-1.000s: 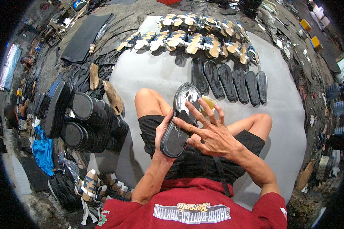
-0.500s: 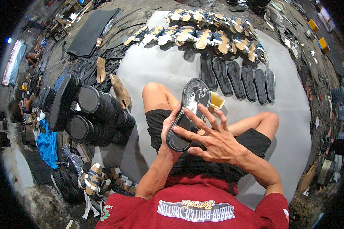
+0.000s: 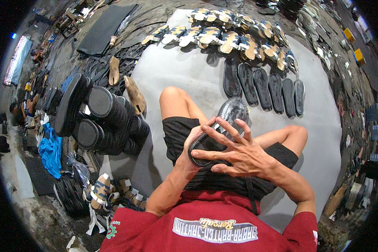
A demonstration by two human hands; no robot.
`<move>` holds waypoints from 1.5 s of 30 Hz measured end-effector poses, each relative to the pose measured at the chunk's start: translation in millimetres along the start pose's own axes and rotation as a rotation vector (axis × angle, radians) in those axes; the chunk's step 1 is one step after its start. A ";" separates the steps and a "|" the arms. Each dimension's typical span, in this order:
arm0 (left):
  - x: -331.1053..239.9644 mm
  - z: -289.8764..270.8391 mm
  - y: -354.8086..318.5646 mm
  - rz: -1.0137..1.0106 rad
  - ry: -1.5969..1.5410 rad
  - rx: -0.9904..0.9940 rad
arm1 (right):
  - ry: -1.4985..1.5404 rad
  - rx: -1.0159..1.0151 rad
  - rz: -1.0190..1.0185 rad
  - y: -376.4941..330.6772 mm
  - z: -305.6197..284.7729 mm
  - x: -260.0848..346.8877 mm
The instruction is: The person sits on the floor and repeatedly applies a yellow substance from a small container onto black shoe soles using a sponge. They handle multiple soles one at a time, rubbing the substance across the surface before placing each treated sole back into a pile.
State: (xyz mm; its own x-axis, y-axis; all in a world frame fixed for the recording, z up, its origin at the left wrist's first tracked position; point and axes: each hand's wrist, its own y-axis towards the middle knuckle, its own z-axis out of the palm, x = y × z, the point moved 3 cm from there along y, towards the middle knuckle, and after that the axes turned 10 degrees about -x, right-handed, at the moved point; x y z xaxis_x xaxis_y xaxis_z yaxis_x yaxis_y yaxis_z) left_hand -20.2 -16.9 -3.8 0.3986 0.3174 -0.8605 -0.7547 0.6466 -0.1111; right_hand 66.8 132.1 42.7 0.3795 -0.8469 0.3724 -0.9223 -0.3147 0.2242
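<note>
My left hand (image 3: 190, 147) grips the edge of a black shoe sole (image 3: 233, 111), fingers wrapped along its left side. Tilted over my lap, the sole points away to the upper right, and its far half shines as if wet. Across its near half lies my right hand (image 3: 245, 153), fingers spread wide and holding nothing separate. Those fingers cover much of the sole, and whether every fingertip touches it I cannot tell. Beyond the sole, a row of several black soles (image 3: 261, 88) lies on the grey sheet (image 3: 155, 80), their faces glossy.
Rows of strapped sandals (image 3: 209, 37) line the sheet's far edge. At left stand stacked black soles (image 3: 101, 101), with a wooden shoe last (image 3: 135, 95) beside them. A blue plastic bag (image 3: 51, 152) lies farther left. Near my left elbow sits a sandal on a last (image 3: 100, 191).
The sole has shifted right and leans flatter. Its whitish wet patch has given way to an even shine. The yellow container behind it has gone from sight.
</note>
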 end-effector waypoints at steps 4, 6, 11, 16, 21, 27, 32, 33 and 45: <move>-11.3 3.7 0.7 -0.184 -0.099 -0.009 | 0.065 -0.077 -0.114 -3.0 -5.5 -15.4; -19.3 6.6 6.7 -0.198 0.033 -0.001 | 0.223 -0.168 -0.117 -3.7 -15.9 -26.3; 23.4 -15.7 19.8 -0.365 -0.354 0.141 | 0.242 -0.293 -0.013 2.7 -12.9 -34.5; 38.4 1.9 21.7 -0.053 -0.472 -0.174 | 0.324 -0.444 0.408 -4.1 -15.9 -41.2; 18.7 21.3 23.8 0.111 -0.149 -0.252 | 0.325 -0.464 0.521 3.7 -9.1 -15.3; -14.1 46.2 21.1 0.058 -0.312 -0.286 | 0.047 -0.254 0.480 15.6 -9.6 11.0; -7.5 39.8 18.1 0.077 -0.199 -0.240 | 0.047 -0.301 0.492 15.8 -5.7 13.0; -8.5 40.5 18.4 0.076 -0.191 -0.242 | 0.069 -0.307 0.489 16.1 -7.3 12.0; -22.0 33.1 19.0 -0.200 -0.218 -0.235 | 0.033 -0.186 0.429 11.2 -13.5 -2.5</move>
State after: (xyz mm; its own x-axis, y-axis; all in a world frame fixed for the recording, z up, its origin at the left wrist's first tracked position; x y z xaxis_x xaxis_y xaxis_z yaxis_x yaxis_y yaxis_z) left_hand -26.0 11.4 29.5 0.6324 0.3577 -0.6871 -0.7398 0.5418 -0.3989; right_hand 56.5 136.5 56.4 -0.0287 -0.8687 0.4946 -0.9689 0.1459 0.2001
